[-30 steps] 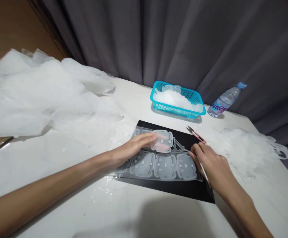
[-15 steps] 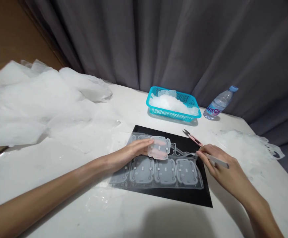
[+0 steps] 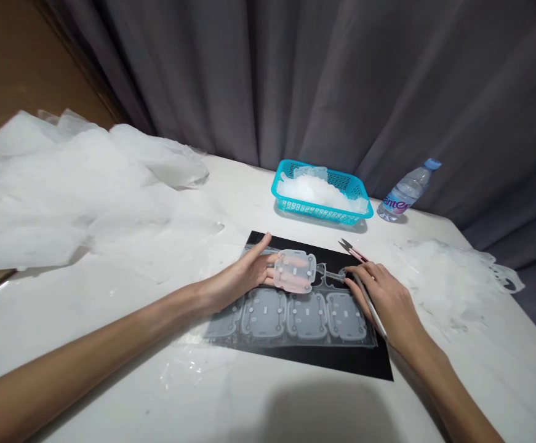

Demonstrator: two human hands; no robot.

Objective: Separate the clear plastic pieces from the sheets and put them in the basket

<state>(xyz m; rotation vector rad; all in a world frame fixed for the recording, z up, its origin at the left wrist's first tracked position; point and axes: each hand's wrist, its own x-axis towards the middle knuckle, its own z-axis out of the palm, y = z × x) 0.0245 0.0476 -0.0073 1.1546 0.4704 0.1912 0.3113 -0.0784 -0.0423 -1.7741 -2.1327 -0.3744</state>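
My left hand point(image 3: 250, 271) is palm up with its thumb raised off. Its outstretched fingers lie beneath a clear, rounded-square plastic piece point(image 3: 295, 271) and show through it. From that piece, a narrow plastic strip point(image 3: 331, 274) runs to the fingertips of my right hand point(image 3: 382, 301), which pinch at its end. A slim grey pen-like tool point(image 3: 372, 307) is also held in my right hand, lying back across the palm; its tip is hidden. Below lies a clear plastic sheet of several moulded pieces point(image 3: 264, 315) on a black mat point(image 3: 341, 364).
Pink-handled thread snips point(image 3: 353, 251) lie at the mat's far edge. Behind stand a turquoise basket point(image 3: 322, 210) with whitish pieces and a water bottle point(image 3: 404, 192). Clear plastic sheets point(image 3: 87, 178) are heaped on the left; plastic scraps point(image 3: 452, 283) lie on the right.
My left thumb has lifted off the plastic piece. My right hand has moved left to the strip, and the grey tool has swung back toward my wrist.
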